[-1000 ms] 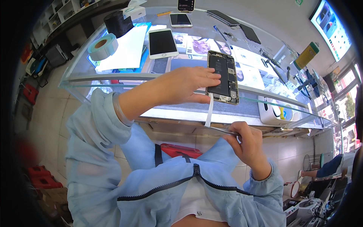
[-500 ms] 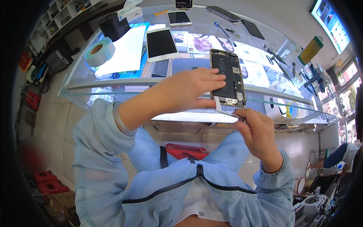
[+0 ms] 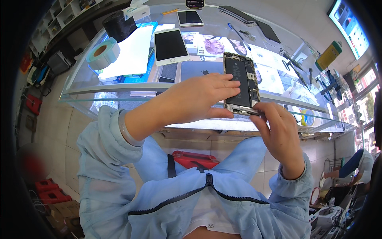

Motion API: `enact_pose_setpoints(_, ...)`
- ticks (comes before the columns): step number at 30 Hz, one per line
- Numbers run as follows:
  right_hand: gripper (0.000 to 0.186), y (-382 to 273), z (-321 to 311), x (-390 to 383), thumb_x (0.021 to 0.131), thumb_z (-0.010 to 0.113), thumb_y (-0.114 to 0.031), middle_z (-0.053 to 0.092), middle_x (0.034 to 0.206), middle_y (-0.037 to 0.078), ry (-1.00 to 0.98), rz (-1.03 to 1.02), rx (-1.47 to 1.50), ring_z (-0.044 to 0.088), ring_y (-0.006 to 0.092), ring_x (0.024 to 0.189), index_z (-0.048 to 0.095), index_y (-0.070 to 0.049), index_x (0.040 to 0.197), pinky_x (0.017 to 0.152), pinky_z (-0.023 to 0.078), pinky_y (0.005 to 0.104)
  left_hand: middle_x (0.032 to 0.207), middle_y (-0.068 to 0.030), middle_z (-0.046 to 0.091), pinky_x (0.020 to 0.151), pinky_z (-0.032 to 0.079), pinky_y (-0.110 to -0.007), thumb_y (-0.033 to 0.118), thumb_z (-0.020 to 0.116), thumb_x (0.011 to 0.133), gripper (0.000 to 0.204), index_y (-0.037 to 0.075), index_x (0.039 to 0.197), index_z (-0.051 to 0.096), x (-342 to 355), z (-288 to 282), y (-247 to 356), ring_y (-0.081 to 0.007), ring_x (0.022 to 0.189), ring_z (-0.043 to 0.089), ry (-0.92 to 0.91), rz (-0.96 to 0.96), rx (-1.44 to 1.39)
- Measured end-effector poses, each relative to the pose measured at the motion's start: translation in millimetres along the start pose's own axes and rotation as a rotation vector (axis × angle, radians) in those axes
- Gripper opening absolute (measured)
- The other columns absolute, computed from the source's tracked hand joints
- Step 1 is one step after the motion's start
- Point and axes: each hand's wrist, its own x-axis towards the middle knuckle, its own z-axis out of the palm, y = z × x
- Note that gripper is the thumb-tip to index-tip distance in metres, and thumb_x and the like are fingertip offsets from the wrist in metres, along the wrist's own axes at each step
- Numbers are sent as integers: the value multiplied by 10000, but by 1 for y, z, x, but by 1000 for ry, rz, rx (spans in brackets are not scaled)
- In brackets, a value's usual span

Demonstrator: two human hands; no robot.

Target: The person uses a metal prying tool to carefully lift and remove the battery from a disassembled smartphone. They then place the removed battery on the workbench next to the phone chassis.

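Note:
An opened phone (image 3: 238,69), its black battery and boards exposed, lies at the glass counter's front edge. My left hand (image 3: 201,97) rests on it from the left, fingers stretched flat over the battery, thumb near the bottom edge. My right hand (image 3: 278,139) pinches slim metal tweezers (image 3: 246,111), which lie across the phone's bottom end; their tips are hard to make out. To the upper left is a white phone (image 3: 169,44) with a dark screen.
The glass counter (image 3: 79,87) holds a label roll (image 3: 102,51), black roll (image 3: 119,28), tissue box (image 3: 137,10), several phones, tools (image 3: 330,87) and a yellow-green bottle (image 3: 328,55). A screen (image 3: 348,26) hangs upper right. A seated person (image 3: 346,167) shows at lower right.
My right hand with the tweezers has moved up and right onto the phone's bottom end. The white strip that hung from the phone earlier no longer shows clearly. My left hand shifted slightly right.

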Motion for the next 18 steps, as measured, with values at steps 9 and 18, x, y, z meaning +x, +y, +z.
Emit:
enact_pose_setpoints(9, 230, 1, -9, 7, 768, 713, -36, 547, 871, 118, -51, 170, 246, 578, 305, 715, 588, -13, 960, 641, 458, 396, 1269, -132, 592, 1023, 427, -401, 256, 743, 800, 532, 15, 1245, 580, 0, 0, 1, -318, 1268, 481, 2, -5, 19)
enact_pose_setpoints(18, 231, 7, -7, 13, 748, 691, 8, 553, 880, 108, -12, -142, -34, 571, 285, 788, 586, -21, 951, 673, 464, 390, 1272, -141, 587, 1014, 434, -395, 268, 738, 803, 532, 19, 1246, 580, 0, 0, 2, -318, 1262, 486, 8, -15, 20)
